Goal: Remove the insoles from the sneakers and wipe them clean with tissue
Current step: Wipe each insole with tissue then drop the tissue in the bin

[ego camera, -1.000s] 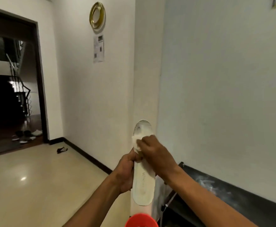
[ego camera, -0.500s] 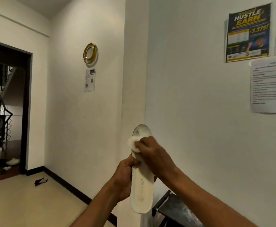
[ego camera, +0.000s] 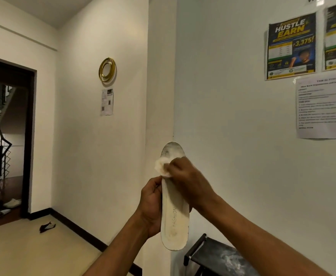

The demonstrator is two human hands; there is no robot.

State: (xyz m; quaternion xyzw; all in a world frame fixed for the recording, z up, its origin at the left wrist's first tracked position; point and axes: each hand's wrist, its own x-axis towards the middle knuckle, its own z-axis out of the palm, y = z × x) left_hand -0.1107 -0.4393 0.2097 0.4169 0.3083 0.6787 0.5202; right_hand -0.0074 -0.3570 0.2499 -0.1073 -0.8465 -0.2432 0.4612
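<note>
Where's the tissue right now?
In the head view, mid-frame, the right hand pinches the tissue against the insole near its top, above the left hand.

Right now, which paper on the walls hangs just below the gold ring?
The small white sheet on the left wall, straight under the gold ring. The HUSTLE EARN posters and the text notice hang on the right wall.

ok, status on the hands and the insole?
Left hand grips long white insole upright, mid-length. Right hand presses crumpled white tissue near its toe. Nothing blocking.
</note>
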